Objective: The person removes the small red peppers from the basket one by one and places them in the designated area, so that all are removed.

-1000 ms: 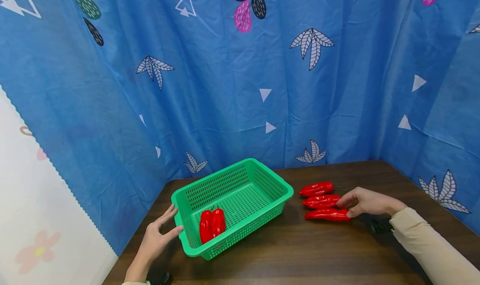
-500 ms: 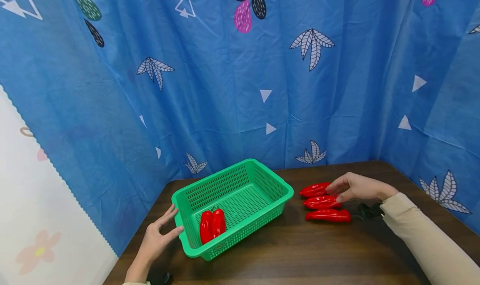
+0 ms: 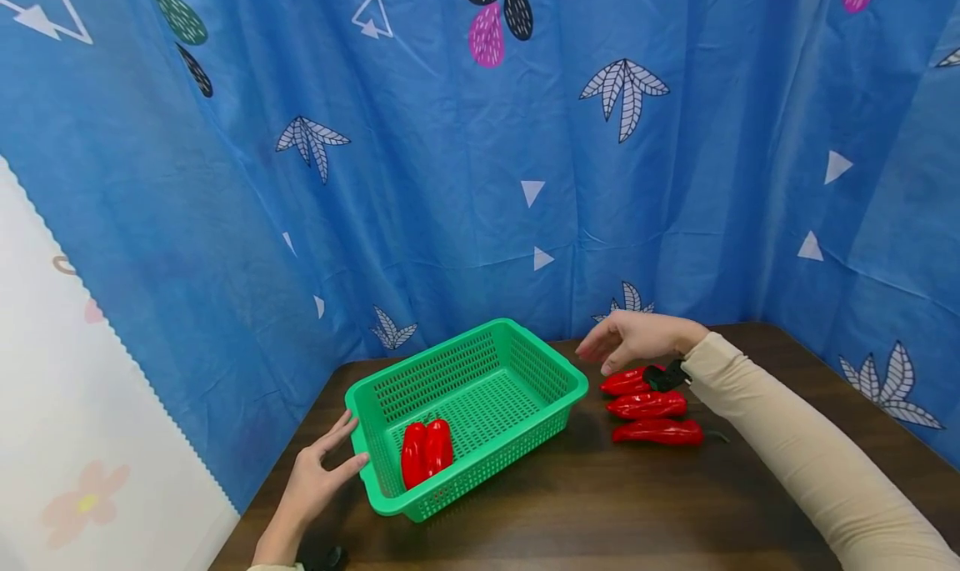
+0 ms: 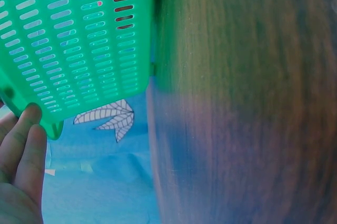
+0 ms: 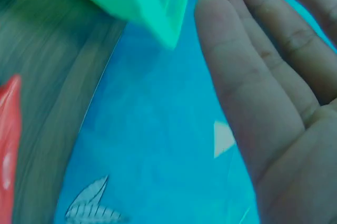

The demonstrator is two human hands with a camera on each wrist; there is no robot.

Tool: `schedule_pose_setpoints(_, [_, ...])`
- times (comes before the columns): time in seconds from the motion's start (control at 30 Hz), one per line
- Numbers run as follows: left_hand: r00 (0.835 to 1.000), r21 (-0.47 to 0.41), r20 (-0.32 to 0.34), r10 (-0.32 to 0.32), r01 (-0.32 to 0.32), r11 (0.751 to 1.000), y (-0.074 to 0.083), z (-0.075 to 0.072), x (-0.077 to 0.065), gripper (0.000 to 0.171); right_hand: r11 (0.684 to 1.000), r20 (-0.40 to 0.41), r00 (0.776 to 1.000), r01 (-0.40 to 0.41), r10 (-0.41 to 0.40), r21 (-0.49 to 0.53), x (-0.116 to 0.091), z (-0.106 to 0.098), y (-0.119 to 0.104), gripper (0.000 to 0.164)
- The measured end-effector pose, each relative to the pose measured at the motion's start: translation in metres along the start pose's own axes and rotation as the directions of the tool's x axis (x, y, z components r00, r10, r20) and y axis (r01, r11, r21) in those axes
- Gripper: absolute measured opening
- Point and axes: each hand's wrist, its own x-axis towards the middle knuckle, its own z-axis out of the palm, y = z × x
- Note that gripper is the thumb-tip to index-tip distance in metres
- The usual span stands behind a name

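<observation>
My left hand [image 3: 315, 475] rests on the left end of a green plastic basket [image 3: 480, 475], fingers and thumb spread along its rim. In the left wrist view, straight fingers [image 4: 29, 145] touch the basket rim [image 4: 52, 126]. Two red peppers [image 3: 438, 448] lie side by side in the basket's left part. My right hand [image 3: 637, 338] holds nothing and hovers between the basket's right end and three more red peppers [image 3: 657, 431] on the table. Its wrist partly hides the farthest pepper [image 3: 622, 382]. The right wrist view shows extended fingers [image 5: 237, 71] near the basket's rim.
The dark wooden table [image 3: 585, 504] carries everything. A blue patterned curtain [image 3: 450, 179] hangs right behind its back edge and along the sides. White flowered cloth [image 3: 97, 438] hangs at the far left.
My right hand has left the nearest pepper, risen over the row and moved left toward the basket with nothing in it. My left hand and the basket stay put.
</observation>
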Motion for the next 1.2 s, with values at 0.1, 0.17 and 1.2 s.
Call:
schedule_pose_setpoints(0.1, [1.000,-0.002,-0.003,0.000,0.000,1.000,0.000,0.000,0.000,0.060,0.999,0.057,0.998,0.039,-0.041,0.031,0.017,0.002,-0.010,0.046])
schedule_pose_setpoints(0.17, [1.000,-0.004,-0.004,-0.002,0.002,1.000,0.000,0.001,0.000,0.060,0.998,0.082,0.995,0.061,-0.063,0.024,0.029,0.002,-0.016,0.047])
schedule_pose_setpoints(1.2, [1.000,-0.027,-0.009,0.011,-0.011,1.000,-0.004,-0.001,0.001,0.061,0.999,0.275,0.961,-0.030,0.037,-0.027,0.179,0.054,-0.045,0.047])
